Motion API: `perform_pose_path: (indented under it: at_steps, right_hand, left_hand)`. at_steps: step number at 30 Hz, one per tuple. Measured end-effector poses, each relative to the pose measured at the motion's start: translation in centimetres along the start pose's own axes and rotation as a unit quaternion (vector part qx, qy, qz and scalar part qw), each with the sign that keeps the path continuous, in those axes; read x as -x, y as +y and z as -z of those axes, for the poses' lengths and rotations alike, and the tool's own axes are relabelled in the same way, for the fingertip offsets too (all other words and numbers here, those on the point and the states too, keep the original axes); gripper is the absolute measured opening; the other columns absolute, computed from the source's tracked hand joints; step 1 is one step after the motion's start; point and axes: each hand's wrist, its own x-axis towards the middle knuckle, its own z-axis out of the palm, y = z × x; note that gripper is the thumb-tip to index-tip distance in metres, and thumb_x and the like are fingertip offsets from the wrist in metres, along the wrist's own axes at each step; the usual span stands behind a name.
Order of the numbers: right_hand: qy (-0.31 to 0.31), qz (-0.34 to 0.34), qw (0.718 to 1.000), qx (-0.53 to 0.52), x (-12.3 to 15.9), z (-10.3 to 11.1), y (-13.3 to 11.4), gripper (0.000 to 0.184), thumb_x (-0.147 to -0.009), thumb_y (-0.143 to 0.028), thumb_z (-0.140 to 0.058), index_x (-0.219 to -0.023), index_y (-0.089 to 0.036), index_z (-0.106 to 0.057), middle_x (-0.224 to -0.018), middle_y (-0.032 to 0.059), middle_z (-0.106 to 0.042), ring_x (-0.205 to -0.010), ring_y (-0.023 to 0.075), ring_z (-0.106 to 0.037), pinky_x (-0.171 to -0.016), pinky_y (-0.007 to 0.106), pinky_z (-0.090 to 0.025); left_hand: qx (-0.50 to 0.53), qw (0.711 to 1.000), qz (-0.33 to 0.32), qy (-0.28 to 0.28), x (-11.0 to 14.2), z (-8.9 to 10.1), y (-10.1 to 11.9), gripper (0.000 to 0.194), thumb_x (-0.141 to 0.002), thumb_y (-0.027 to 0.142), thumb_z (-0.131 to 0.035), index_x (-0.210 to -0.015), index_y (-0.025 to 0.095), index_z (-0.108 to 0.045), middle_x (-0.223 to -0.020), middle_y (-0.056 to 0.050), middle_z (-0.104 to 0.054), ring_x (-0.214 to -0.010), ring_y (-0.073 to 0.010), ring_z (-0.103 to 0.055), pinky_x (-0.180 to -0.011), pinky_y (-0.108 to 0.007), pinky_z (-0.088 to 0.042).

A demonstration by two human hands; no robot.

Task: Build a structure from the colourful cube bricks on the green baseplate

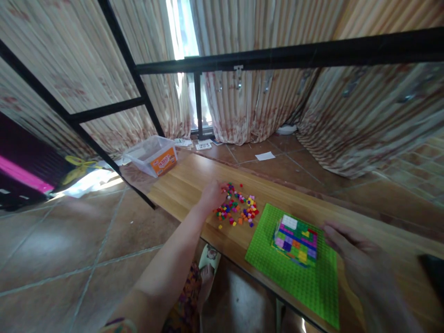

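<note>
My left hand (212, 196) reaches to the left edge of a scatter of small coloured toy bricks (239, 208) on the wooden table. Its fingertips are blurred among the bricks, and whether they hold one is hidden. A green studded baseplate (294, 282) lies right of the scatter. On it stands a low block built of many-coloured bricks (294, 243), with a white brick (289, 222) at its far left corner. My right hand (357, 252) hovers by the baseplate's right edge, near the block. Its thumb and fingers look drawn together; anything between them is too blurred to make out.
A clear plastic bin (149, 155) with an orange label stands beyond the long table's (190, 171) left end. A dark object (432, 268) sits at the right edge. Black metal bars (243, 62) cross before the curtains; papers (265, 156) lie on the tiled floor.
</note>
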Motion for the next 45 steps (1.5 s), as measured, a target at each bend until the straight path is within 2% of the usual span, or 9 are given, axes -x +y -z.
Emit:
perform_pose_path:
  at_steps: [3, 9, 13, 17, 20, 24, 29, 36, 45]
  right_hand:
    - [-0.003, -0.006, 1.0, -0.004, -0.1, -0.2, 0.2, 0.038, -0.059, -0.045, -0.082, -0.09, -0.024, -0.076, -0.093, 0.0035, -0.076, -0.082, 0.0189, -0.07, -0.063, 0.023, -0.059]
    - [-0.002, -0.037, 0.999, -0.021, 0.1, -0.6, -0.1, 0.036, -0.057, -0.043, -0.084, -0.088, -0.026, -0.077, -0.088, 0.0012, -0.076, -0.078, 0.0186, -0.071, -0.06, 0.022, -0.059]
    - [-0.002, -0.018, 1.0, -0.011, 0.0, -0.5, 0.1, 0.036, -0.058, -0.045, -0.083, -0.087, -0.025, -0.077, -0.087, 0.0024, -0.076, -0.077, 0.0187, -0.071, -0.06, 0.022, -0.059]
    - [-0.013, 0.013, 1.0, -0.001, -0.1, -0.4, 0.3, 0.036, -0.063, -0.044, -0.081, -0.091, -0.022, -0.076, -0.088, 0.004, -0.076, -0.077, 0.0191, -0.071, -0.062, 0.025, -0.059]
    - [-0.004, 0.023, 1.0, -0.012, 0.2, -0.8, -0.2, 0.035, -0.064, -0.044, -0.08, -0.09, -0.02, -0.076, -0.084, 0.0046, -0.075, -0.072, 0.0175, -0.069, -0.059, 0.026, -0.056]
    - [-0.007, 0.008, 0.999, -0.033, 0.6, -1.6, -0.9, 0.036, -0.062, -0.044, -0.08, -0.087, -0.019, -0.075, -0.076, 0.0039, -0.073, -0.064, 0.0154, -0.064, -0.055, 0.025, -0.051]
    - [0.003, 0.002, 1.0, -0.031, 0.6, -2.2, -1.1, 0.04, -0.058, -0.045, -0.081, -0.087, -0.018, -0.076, -0.08, 0.0045, -0.074, -0.069, 0.0165, -0.064, -0.066, 0.029, -0.051]
    - [0.012, 0.019, 1.0, -0.02, 0.4, -2.0, -1.1, 0.038, -0.057, -0.044, -0.081, -0.085, -0.019, -0.076, -0.081, 0.0048, -0.074, -0.072, 0.0173, -0.064, -0.072, 0.031, -0.051]
    - [0.012, 0.022, 1.0, -0.011, 0.5, -1.8, -1.2, 0.037, -0.058, -0.044, -0.08, -0.085, -0.018, -0.076, -0.082, 0.005, -0.075, -0.074, 0.0176, -0.065, -0.074, 0.031, -0.051]
  left_hand:
    - [-0.026, 0.999, -0.046, -0.002, -0.1, -1.4, 1.4, 0.023, -0.08, 0.016, -0.055, -0.09, 0.019, -0.075, -0.093, -0.009, -0.071, -0.094, -0.0224, -0.061, -0.091, -0.035, -0.046]
    - [-0.076, 0.996, -0.054, 0.005, -0.2, -3.1, 2.5, 0.023, -0.08, 0.013, -0.054, -0.091, 0.019, -0.074, -0.093, -0.01, -0.066, -0.097, -0.0236, -0.059, -0.09, -0.036, -0.045]
    - [-0.085, 0.994, -0.062, 0.009, -0.2, -3.3, 2.5, 0.024, -0.082, 0.013, -0.052, -0.088, 0.019, -0.074, -0.095, -0.01, -0.066, -0.097, -0.0238, -0.059, -0.088, -0.036, -0.045]
    - [-0.068, 0.995, -0.077, 0.012, 0.0, -2.5, 3.0, 0.022, -0.083, 0.013, -0.052, -0.088, 0.017, -0.073, -0.095, -0.01, -0.067, -0.097, -0.0236, -0.06, -0.089, -0.036, -0.046]
    - [0.012, 0.991, -0.13, 0.0, 0.6, -1.9, 4.1, 0.019, -0.084, 0.016, -0.054, -0.089, 0.018, -0.071, -0.094, -0.007, -0.07, -0.093, -0.0209, -0.062, -0.087, -0.034, -0.047]
    - [0.142, 0.958, -0.249, -0.029, 2.3, -2.1, 7.0, 0.015, -0.086, 0.015, -0.055, -0.09, 0.019, -0.069, -0.091, -0.003, -0.071, -0.089, -0.0164, -0.064, -0.084, -0.029, -0.048]
    - [0.162, 0.928, -0.334, -0.036, 4.2, -3.5, 10.9, 0.013, -0.087, 0.017, -0.057, -0.091, 0.019, -0.069, -0.099, -0.003, -0.07, -0.096, -0.017, -0.063, -0.09, -0.032, -0.045]
    - [0.116, 0.923, -0.366, -0.02, 4.6, -4.7, 13.1, 0.013, -0.089, 0.017, -0.055, -0.093, 0.019, -0.068, -0.105, -0.003, -0.068, -0.101, -0.0187, -0.059, -0.093, -0.036, -0.04]
    - [0.112, 0.927, -0.357, -0.026, 4.9, -5.4, 13.7, 0.014, -0.09, 0.019, -0.053, -0.091, 0.019, -0.067, -0.105, -0.003, -0.069, -0.103, -0.019, -0.059, -0.096, -0.037, -0.038]
